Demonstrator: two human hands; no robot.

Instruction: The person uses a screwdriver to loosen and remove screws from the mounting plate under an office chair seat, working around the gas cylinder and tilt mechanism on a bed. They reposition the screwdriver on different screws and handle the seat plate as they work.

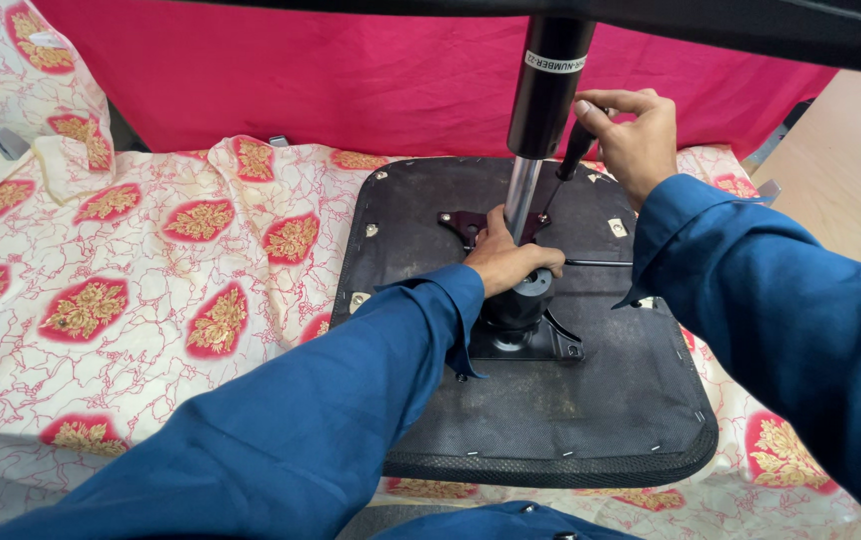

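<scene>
Black fabric chair seat (pixel 591 400) lies upside down on the patterned cloth (pixel 131 290). The left hand (pixel 506 258) is clamped around the base of the gas-lift column (pixel 523 195), above the mounting plate (pixel 526 340). The right hand (pixel 636 135), higher up just beside the column, grips a black-handled screwdriver (pixel 573 150).
</scene>
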